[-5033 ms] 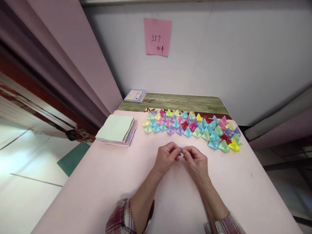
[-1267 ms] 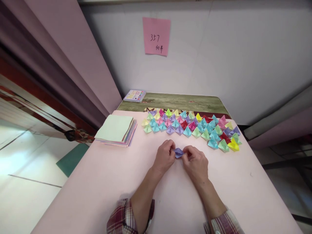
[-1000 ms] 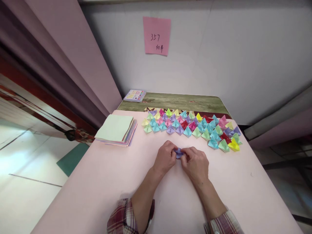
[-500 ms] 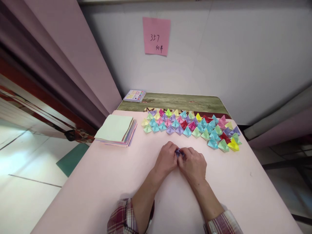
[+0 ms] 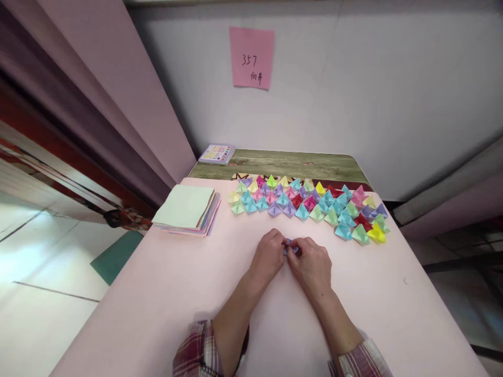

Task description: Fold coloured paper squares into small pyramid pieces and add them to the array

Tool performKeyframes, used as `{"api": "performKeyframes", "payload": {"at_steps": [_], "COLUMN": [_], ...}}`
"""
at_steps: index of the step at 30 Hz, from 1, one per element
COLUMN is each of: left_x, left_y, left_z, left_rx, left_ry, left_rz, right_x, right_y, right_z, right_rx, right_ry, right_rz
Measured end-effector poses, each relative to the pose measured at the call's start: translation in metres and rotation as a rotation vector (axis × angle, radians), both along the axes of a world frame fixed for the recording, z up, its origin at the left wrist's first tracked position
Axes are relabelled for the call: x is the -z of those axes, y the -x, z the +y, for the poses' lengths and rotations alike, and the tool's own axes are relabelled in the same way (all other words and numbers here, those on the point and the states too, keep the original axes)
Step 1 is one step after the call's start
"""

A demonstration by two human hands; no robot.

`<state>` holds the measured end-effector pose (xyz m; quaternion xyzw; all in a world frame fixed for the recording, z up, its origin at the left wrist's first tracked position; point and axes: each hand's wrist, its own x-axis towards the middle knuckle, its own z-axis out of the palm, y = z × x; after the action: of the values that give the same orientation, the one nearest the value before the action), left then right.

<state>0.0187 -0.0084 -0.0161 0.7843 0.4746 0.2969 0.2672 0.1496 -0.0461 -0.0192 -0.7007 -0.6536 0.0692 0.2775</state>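
Note:
A small folded piece of purple-blue paper (image 5: 289, 247) is pinched between my two hands near the middle of the table. My left hand (image 5: 269, 253) is closed on its left side. From the right, the fingers of my right hand (image 5: 312, 262) are closed on the same paper. Much of the piece is hidden behind the fingers, so its exact folded shape cannot be made out. Beyond my hands, several rows of small folded paper boats (image 5: 302, 212) stand in many colours, apart from my fingers.
A stack of coloured paper sheets (image 5: 187, 205) lies at the left on the pink tabletop (image 5: 157, 309). Behind is a wood-patterned surface (image 5: 283, 163) with a small packet (image 5: 217, 153) on it. A pink note (image 5: 252, 57) is stuck to the wall. A green sheet (image 5: 117, 256) lies on the floor.
My fingers have shifted slightly around the purple-blue paper, and a little more of it shows between them. The boats and the paper stack have stayed in place.

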Motion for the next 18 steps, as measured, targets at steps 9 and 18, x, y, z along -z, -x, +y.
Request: {"api": "performKeyframes", "payload": {"at_steps": [9, 18], "left_x": [-0.0032, -0.0062], "left_y": [0.0034, 0.0074], "left_z": [0.0015, 0.0024], "left_rx": [0.03, 0.074], "left_ry": [0.02, 0.005], "left_rz": [-0.033, -0.034], "right_x": [-0.0006, -0.0065], "right_y": [0.0003, -0.0075], "right_z": [-0.0033, -0.0015], "right_rx": [-0.025, -0.084], "right_ry": [-0.058, -0.17], "right_rz": [-0.036, 0.05]}}
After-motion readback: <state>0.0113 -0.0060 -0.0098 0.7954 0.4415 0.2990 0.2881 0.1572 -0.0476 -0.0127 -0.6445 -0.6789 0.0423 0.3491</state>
